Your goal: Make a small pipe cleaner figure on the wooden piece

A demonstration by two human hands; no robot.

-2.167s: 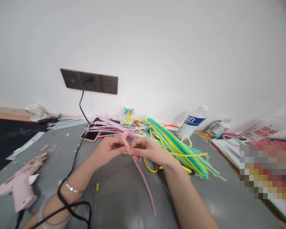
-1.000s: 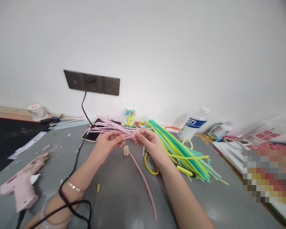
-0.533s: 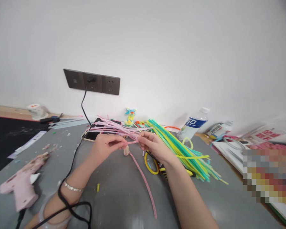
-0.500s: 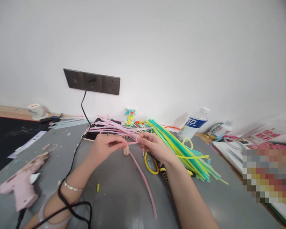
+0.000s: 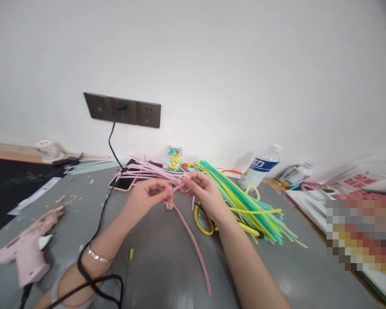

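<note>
My left hand (image 5: 149,196) pinches a pink pipe cleaner (image 5: 193,240) near the middle of the table. From that pinch one long length curves down toward the front. My right hand (image 5: 203,189) grips a short stretch of pink pipe cleaner between thumb and fingers, slightly higher and to the right. A small pale piece (image 5: 170,205) shows just under my left fingertips; its kind I cannot make out. Behind both hands lies a bundle of pink pipe cleaners (image 5: 148,169). Yellow and green pipe cleaners (image 5: 244,201) spread beside my right hand. Yellow-handled scissors (image 5: 204,231) lie partly under my right wrist.
A pink glue gun (image 5: 28,253) rests at the left. A black cord (image 5: 99,214) runs from the wall socket (image 5: 122,110) across my left forearm. A phone (image 5: 124,183) lies behind my left hand. A bottle (image 5: 262,165) and a small pipe-cleaner figure (image 5: 174,158) stand near the wall.
My right hand has risen slightly and turned, so the pink stretch between the hands now slants up to the right. My left fingers have curled closer together around their pinch.
</note>
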